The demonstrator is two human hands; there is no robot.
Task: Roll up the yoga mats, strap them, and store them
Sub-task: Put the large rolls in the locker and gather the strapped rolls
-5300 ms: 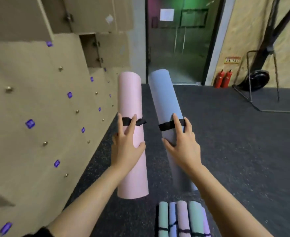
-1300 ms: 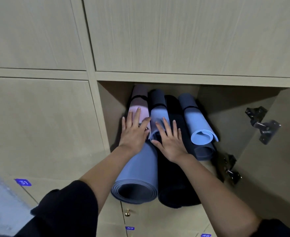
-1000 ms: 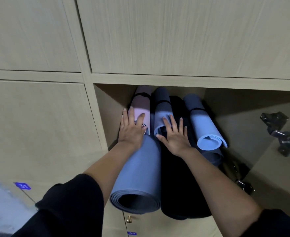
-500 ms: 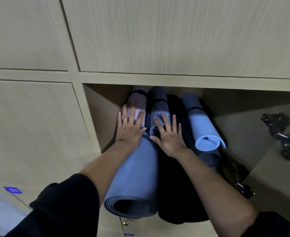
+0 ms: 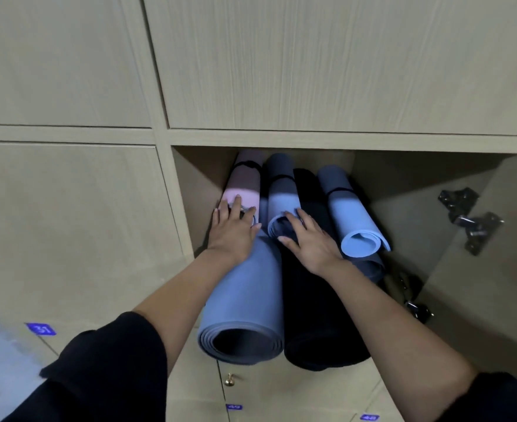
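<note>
Pale wood-grain lockers [image 5: 68, 208] fill the view, and one compartment [image 5: 196, 190] stands open, its door [image 5: 501, 284] swung out to the right with two black hinges on that side, an upper hinge [image 5: 470, 217] and a lower hinge [image 5: 415, 309]. Six rolled mats lie lengthwise inside, ends toward the camera: one pink, one black and four blue. The pink mat [image 5: 245, 184] sits at the far left by the side wall, above the large blue mat [image 5: 245, 300], whose spiral end juts out past the compartment's front edge. The black mat [image 5: 318, 315] lies just beside that one and juts out as well. A narrow blue mat [image 5: 281, 196] rests between the pink mat and the light blue mat [image 5: 351, 217] on the right, which lies on a darker blue mat [image 5: 371, 268]. Three black straps show, one each round the pink, narrow blue and light blue rolls. Both hands are released and grasp nothing: the left hand [image 5: 232, 233] lies flat, fingers straight, against the near end of the pink mat, and the right hand [image 5: 310, 242] is spread on the near end of the narrow blue mat. Two black sleeves cover the upper arms. Below are one brass knob [image 5: 229, 381] and three blue number labels; their digits are too blurred to read.
</note>
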